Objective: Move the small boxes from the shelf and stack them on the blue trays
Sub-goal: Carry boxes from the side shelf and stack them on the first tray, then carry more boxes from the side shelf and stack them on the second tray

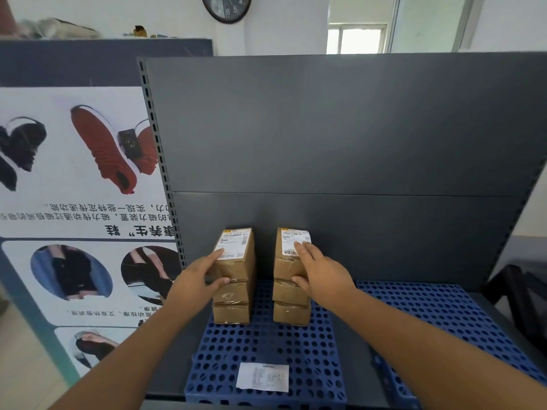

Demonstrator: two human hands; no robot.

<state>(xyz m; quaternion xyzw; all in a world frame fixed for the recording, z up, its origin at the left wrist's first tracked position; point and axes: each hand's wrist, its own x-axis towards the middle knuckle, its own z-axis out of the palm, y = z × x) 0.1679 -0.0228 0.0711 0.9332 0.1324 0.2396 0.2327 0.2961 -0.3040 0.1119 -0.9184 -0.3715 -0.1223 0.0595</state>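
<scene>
Both hands clasp top boxes — left hand (pixel 196 279) on left stack (pixel 233 276), right hand (pixel 321 272) on right stack (pixel 291 276), both on blue tray (pixel 266 347) — square edges before letting go.

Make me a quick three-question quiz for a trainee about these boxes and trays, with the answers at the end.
1. How many boxes are in each of the two stacks on the left blue tray?
2. True or false: the right blue tray already holds boxes.
3. Where does each hand rest? A) both on the paper slip; B) each on the top box of its own stack; C) both on one box.

Key:
1. Three in each.
2. False; it holds none.
3. B: the left hand is on the left top box, the right hand on the right top box.
</scene>
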